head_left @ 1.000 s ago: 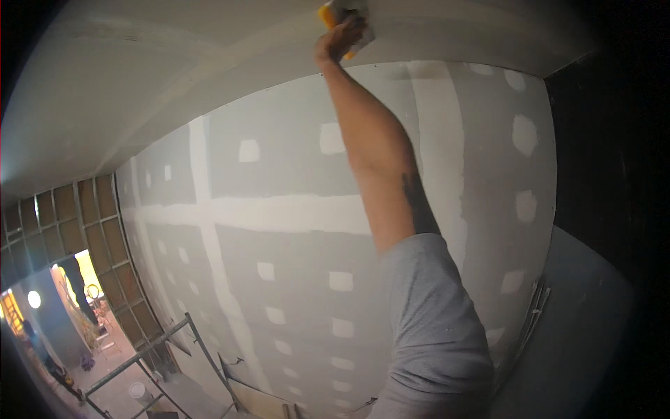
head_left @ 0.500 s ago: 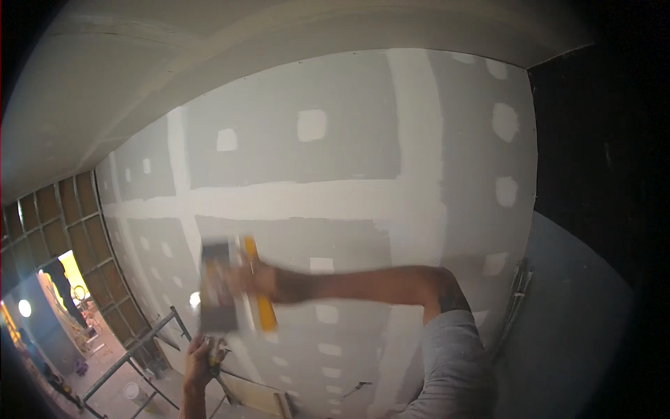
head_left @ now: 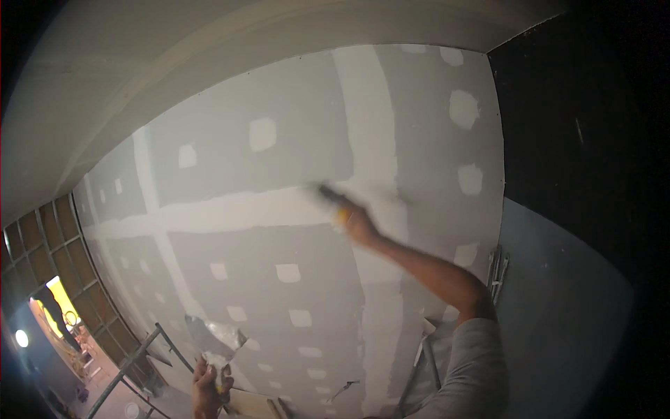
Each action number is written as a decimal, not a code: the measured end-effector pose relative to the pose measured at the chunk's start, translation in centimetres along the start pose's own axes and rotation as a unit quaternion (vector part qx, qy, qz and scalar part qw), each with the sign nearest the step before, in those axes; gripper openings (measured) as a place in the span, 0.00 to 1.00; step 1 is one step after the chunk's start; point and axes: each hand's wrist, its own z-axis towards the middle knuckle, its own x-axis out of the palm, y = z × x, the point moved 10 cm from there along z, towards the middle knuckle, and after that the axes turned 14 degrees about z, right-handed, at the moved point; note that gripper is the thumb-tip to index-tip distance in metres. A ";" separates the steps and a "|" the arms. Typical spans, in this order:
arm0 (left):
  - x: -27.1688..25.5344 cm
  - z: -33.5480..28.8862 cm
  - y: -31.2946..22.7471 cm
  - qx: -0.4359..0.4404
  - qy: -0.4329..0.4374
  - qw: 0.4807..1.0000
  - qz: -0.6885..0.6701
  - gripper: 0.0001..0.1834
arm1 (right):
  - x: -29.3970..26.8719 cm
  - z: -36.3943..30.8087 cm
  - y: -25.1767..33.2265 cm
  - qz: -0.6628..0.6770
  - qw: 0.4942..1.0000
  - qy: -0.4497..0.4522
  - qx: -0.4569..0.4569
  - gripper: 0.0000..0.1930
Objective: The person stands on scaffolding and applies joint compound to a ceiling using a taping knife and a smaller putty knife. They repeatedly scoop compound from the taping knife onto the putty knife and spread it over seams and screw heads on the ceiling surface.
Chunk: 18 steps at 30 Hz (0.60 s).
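My right hand (head_left: 360,225) is closed round a wide taping knife (head_left: 333,197) with some yellow at the grip. The knife is blurred and tilted, its dark blade at the white horizontal band of joint compound (head_left: 237,211) on the wall. Whether the blade touches the surface I cannot tell. Low on the left, my left hand (head_left: 206,385) grips a putty knife (head_left: 204,335) by its handle, blade upward. White joint compound (head_left: 225,335) lies on that blade.
Grey drywall (head_left: 300,157) with white patches and bands faces me under a pale ceiling (head_left: 230,42). Metal scaffold rails (head_left: 132,359) stand at lower left, near a doorway (head_left: 63,300) and open framing. A dark wall (head_left: 565,119) adjoins on the right.
My right hand has swung up and right with its knife, from beside the left hand's knife to the wall's white band. The view has shifted slightly right.
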 end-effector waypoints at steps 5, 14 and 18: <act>-11.0 -5.0 3.5 -0.033 -0.106 0.986 0.127 0.30 | -30.4 15.6 5.0 -0.269 0.875 -0.403 -0.016 0.16; -22.2 -23.3 3.0 -0.154 -0.362 0.903 0.172 0.38 | -47.3 32.4 10.0 -0.191 0.820 -0.515 -0.160 0.36; -24.8 -27.7 3.7 -0.125 -0.401 0.905 0.074 0.26 | -45.0 36.4 6.6 -0.142 0.825 -0.532 -0.129 0.34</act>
